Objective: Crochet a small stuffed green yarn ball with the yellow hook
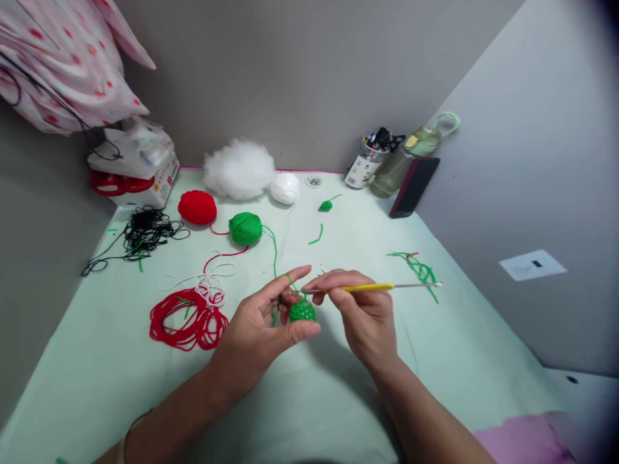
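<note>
My left hand (265, 328) pinches a small green crocheted piece (302, 312) between thumb and fingers, with green yarn looped over the raised index finger. In my right hand (362, 316) is a crochet hook (370, 287) with a yellow handle, gripped like a pen. Its working end reaches the top edge of the green piece, where a loop of yarn stands up; the other metal end points right. From the green yarn ball (245, 229) a strand runs down to my left hand. The hook's tip is too small to make out.
Left lie red yarn loops (164, 322), tangled black yarn (147, 232) and a red ball (197, 207). Behind are stuffing (239, 169) and a white ball (285, 188). Back right stand a pen cup (365, 164), a bottle (403, 161) and a phone (414, 187). Green scraps (420, 269) lie right.
</note>
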{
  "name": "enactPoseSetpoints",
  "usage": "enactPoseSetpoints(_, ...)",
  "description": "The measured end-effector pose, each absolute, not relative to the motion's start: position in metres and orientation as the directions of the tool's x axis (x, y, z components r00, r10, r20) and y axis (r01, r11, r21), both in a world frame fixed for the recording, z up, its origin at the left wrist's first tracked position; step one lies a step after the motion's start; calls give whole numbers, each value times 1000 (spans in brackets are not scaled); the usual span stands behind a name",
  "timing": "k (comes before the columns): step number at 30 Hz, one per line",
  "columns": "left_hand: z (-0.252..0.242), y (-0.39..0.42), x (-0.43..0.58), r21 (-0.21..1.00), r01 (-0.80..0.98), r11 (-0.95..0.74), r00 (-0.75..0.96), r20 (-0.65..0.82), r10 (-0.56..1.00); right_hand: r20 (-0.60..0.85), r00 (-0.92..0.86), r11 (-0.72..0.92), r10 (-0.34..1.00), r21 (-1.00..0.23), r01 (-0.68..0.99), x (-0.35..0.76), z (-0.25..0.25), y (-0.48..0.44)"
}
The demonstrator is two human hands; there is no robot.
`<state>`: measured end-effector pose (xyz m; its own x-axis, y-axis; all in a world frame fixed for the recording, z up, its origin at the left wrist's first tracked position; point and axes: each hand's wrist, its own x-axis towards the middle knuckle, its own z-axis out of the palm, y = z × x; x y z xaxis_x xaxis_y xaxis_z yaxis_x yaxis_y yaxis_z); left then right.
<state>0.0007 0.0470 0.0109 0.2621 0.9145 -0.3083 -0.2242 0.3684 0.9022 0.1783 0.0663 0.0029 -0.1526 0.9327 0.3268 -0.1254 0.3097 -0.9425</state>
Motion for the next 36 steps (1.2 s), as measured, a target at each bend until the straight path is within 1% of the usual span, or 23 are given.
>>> enactPoseSetpoints(2, 11, 48, -1, 884, -253, 394, 310, -312, 898, 286, -172, 255, 943, -949, -184, 179, 1, 68)
enactPoseSetpoints(4, 12, 49, -2, 855, -300, 422, 355, -311, 882, 282, -170, 248, 944, -949, -195, 180, 2, 68)
enactPoseSetpoints(8, 14, 50, -1, 824, -362, 437, 386, -294, 875, 346, -90, 334, 934, -935, -119, 178, 7, 64)
enactPoseSetpoints(10, 16, 51, -1, 839, -352, 414, 373, -279, 885, 387, -38, 384, 921, -920, -74, 178, 10, 62)
enactPoseSetpoints(14, 17, 52, -1, 845, -331, 420, 321, -317, 892, 428, 18, 428, 904, -903, -16, 179, 12, 61)
enactPoseSetpoints(17, 16, 52, -1, 848, -322, 422, 311, -326, 893, 437, 36, 438, 899, -899, -13, 180, 12, 61)
enactPoseSetpoints(22, 14, 53, -2, 849, -326, 416, 305, -322, 896, 513, -10, 510, 859, -851, 123, 180, 16, 59)
enactPoseSetpoints(23, 15, 54, -2, 846, -332, 417, 308, -321, 896, 526, -6, 523, 850, -843, 129, 180, 17, 58)
enactPoseSetpoints(26, 16, 54, -1, 837, -344, 426, 309, -328, 893, 523, 27, 520, 852, -851, 75, 179, 18, 56)
enactPoseSetpoints(29, 17, 54, -1, 837, -343, 426, 302, -331, 894, 500, 5, 499, 866, -866, 37, 179, 17, 56)
enactPoseSetpoints(36, 17, 53, -3, 850, -331, 410, 319, -308, 896, 490, -20, 490, 871, -869, 62, 179, 17, 56)
